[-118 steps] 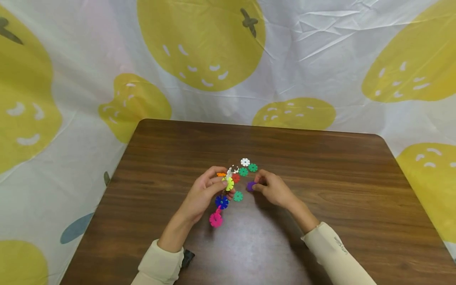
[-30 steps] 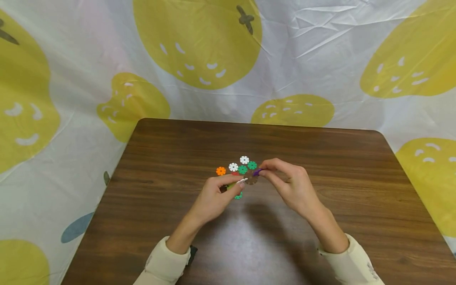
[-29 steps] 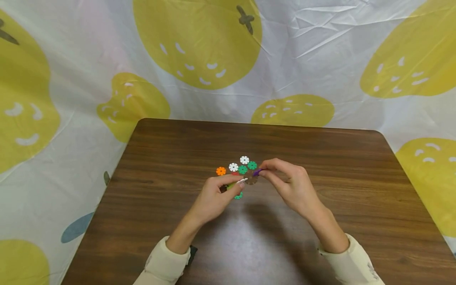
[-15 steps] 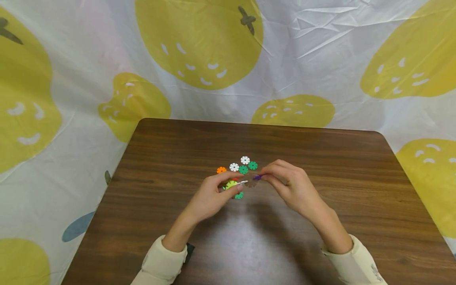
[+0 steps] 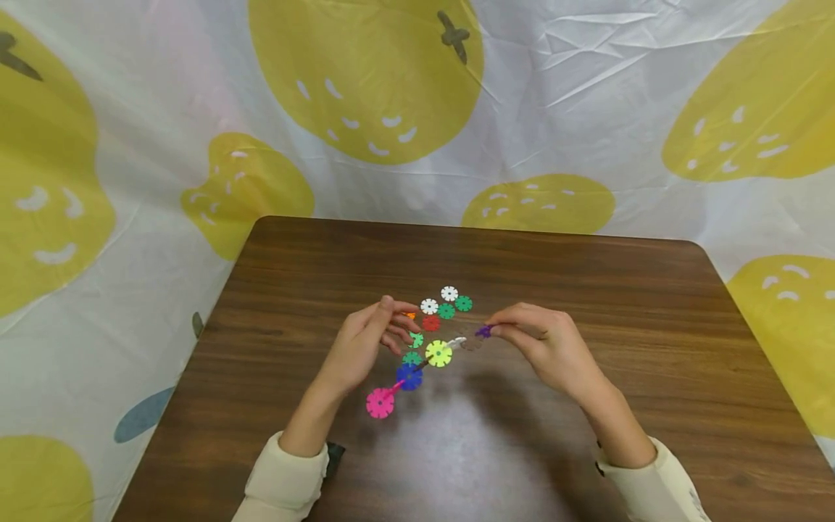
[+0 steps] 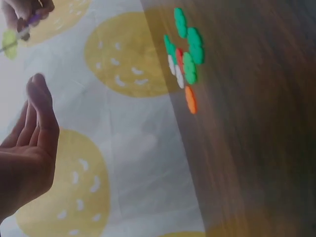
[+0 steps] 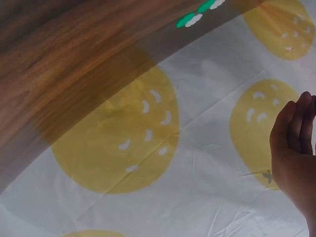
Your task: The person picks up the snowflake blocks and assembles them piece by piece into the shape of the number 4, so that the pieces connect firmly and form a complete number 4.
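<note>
My right hand pinches a purple notched disc between thumb and fingers. From that disc a chain of interlocking snowflake discs stretches down to the left: a brown one, a white one, a yellow one, another brown one, a blue one and pink ones at the end. Beside the chain, my left hand holds nothing, its fingers loosely extended. The left wrist view has the left hand apart from the chain, whose yellow disc shows near the other hand.
Loose discs lie on the brown wooden table behind the chain: white, green, red and orange. A fabric backdrop with yellow fruit prints hangs behind the table's far edge.
My left hand has let go of the chain and moved left. The right hand has shifted slightly right and down, still pinching the purple disc, and the chain now stretches out in plain view.
</note>
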Motion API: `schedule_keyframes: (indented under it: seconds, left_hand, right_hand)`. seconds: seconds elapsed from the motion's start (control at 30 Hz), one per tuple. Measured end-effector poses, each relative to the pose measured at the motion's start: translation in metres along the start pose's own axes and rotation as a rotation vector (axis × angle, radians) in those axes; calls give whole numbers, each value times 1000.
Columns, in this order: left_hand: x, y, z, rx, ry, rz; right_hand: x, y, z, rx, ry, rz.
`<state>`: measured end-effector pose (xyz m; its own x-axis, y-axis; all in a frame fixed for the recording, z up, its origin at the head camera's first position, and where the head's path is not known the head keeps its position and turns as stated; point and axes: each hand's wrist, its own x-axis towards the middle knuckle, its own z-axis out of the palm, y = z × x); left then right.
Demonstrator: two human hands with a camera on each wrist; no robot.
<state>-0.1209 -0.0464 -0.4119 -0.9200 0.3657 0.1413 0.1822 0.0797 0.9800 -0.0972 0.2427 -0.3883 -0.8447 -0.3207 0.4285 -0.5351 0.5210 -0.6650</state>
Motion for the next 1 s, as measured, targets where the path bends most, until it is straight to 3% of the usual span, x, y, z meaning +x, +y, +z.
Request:
schedule_keyframes:
  seconds: [0.13, 0.3, 0.37, 0.53, 0.73, 1.0]
  left_hand:
    - [1, -10, -3, -30, 73, -30]
    - [2, -24, 5, -22, 64, -98]
    - [1, -27, 10, -28, 40, -73]
    - [3, -25, 24, -2, -4, 71]
    - [4, -16, 33, 13, 91, -37]
    - [4, -14, 37, -106, 94, 47]
  right_hand:
    - [-4, 1, -1, 87, -1, 93]
    - [-5, -1, 7, 187, 13, 205]
    - [-4, -2, 12, 232, 26, 233]
    - [0, -5, 25, 322, 46, 275]
    - [4, -8, 35, 345, 42, 299]
    - [6, -14, 44, 365, 17, 326]
